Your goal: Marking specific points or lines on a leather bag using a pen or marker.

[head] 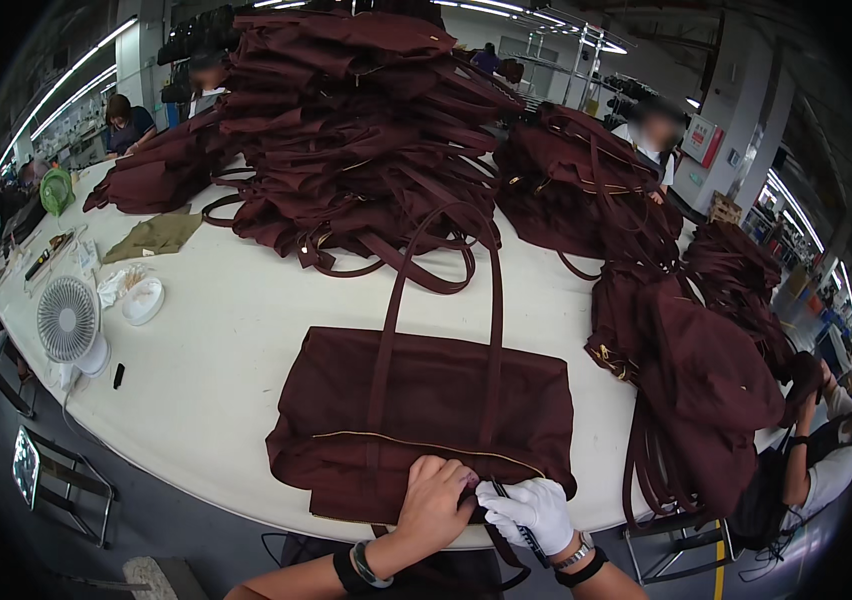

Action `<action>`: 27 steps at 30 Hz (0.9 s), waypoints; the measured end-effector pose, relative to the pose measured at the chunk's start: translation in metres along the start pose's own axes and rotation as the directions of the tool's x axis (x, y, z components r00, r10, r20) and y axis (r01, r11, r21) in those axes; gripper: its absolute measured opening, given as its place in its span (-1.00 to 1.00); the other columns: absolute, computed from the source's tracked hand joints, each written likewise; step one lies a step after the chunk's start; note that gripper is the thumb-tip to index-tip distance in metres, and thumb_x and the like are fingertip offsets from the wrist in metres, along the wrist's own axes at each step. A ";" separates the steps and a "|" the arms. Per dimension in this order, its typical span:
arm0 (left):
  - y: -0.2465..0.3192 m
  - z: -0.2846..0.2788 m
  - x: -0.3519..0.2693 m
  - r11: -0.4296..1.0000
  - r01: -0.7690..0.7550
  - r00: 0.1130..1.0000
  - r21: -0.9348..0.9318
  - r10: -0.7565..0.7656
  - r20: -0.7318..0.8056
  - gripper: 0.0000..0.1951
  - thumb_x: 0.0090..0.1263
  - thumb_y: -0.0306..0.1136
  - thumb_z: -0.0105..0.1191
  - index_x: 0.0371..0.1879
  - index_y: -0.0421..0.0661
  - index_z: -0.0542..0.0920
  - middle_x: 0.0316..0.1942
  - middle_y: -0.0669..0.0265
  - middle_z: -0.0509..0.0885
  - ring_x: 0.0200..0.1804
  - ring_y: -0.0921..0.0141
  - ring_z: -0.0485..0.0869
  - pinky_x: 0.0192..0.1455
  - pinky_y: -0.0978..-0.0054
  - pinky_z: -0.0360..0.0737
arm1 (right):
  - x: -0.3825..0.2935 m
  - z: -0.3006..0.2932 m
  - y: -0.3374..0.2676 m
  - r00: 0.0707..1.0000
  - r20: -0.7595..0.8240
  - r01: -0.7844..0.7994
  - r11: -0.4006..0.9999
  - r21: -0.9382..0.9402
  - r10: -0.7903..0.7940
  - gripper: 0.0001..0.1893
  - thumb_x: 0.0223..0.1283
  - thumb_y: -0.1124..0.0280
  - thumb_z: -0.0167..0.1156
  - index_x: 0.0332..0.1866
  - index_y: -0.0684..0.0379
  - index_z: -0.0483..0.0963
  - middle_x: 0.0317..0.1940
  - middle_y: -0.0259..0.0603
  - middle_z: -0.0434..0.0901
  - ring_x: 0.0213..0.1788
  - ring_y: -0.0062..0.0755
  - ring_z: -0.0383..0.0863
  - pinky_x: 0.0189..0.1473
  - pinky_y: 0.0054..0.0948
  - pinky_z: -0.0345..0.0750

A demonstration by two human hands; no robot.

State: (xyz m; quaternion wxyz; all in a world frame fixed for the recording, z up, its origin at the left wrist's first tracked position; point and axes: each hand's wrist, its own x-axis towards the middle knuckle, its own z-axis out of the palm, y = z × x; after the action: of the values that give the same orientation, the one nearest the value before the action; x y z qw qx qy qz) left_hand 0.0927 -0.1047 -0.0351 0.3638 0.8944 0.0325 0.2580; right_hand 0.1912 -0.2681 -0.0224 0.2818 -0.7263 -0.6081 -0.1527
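A maroon fabric handbag (433, 390) lies flat on the white table before me, its two long straps stretched away from me. A gold zipper (426, 440) runs across its lower part. My left hand (433, 499), bare and with a bracelet at the wrist, pinches the bag's fabric near the table's front edge. Close beside it, my right hand (527, 514) wears a white glove and holds a black pen-like tool (519, 517), whose tip lies near the fabric between the hands. The fingertips of both hands are partly hidden in the folds.
A tall pile of maroon bags (358, 135) stands at the back; more bags (688, 345) lie on the right. At left are a white fan (68, 319), a round white dish (143, 301) and an olive cloth (152, 237). A person (823, 457) sits at far right; others work behind.
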 end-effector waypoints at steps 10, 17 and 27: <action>0.000 0.000 -0.001 1.000 -0.008 1.000 0.002 0.008 -0.018 -0.72 -0.03 -0.55 0.20 -0.27 -0.12 0.57 -0.28 0.29 0.54 -0.07 0.20 0.48 0.15 0.22 0.34 | 0.008 -0.008 -0.005 0.998 0.061 0.031 0.999 0.036 -0.033 -0.62 0.03 0.27 0.37 0.02 -0.24 0.53 -0.12 -0.54 0.70 -0.43 -0.46 0.61 -0.41 -0.44 0.49; 0.001 0.000 -0.001 1.000 -0.004 1.000 0.011 0.004 -0.017 -0.72 -0.03 -0.54 0.21 -0.27 -0.12 0.58 -0.29 0.29 0.54 -0.08 0.21 0.48 0.15 0.22 0.35 | 0.003 -0.003 -0.002 0.999 0.018 0.029 0.998 0.051 -0.030 -0.63 0.03 0.26 0.37 0.00 -0.25 0.54 -0.09 -0.51 0.69 -0.41 -0.46 0.61 -0.39 -0.45 0.49; 0.001 0.000 -0.002 1.000 -0.019 1.000 0.003 0.019 -0.021 -0.74 0.00 -0.54 0.19 -0.27 -0.12 0.58 -0.30 0.29 0.53 -0.09 0.21 0.48 0.15 0.23 0.35 | 0.003 -0.003 -0.003 0.992 0.110 0.060 0.998 -0.004 -0.060 -0.67 0.04 0.18 0.37 -0.04 -0.28 0.58 -0.16 -0.56 0.68 -0.45 -0.48 0.56 -0.39 -0.45 0.48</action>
State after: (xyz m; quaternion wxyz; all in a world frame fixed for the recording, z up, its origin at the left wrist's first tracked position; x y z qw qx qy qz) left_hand 0.0914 -0.1059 -0.0353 0.3596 0.8925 0.0282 0.2708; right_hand 0.1888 -0.2672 -0.0178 0.2407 -0.7159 -0.6437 -0.1231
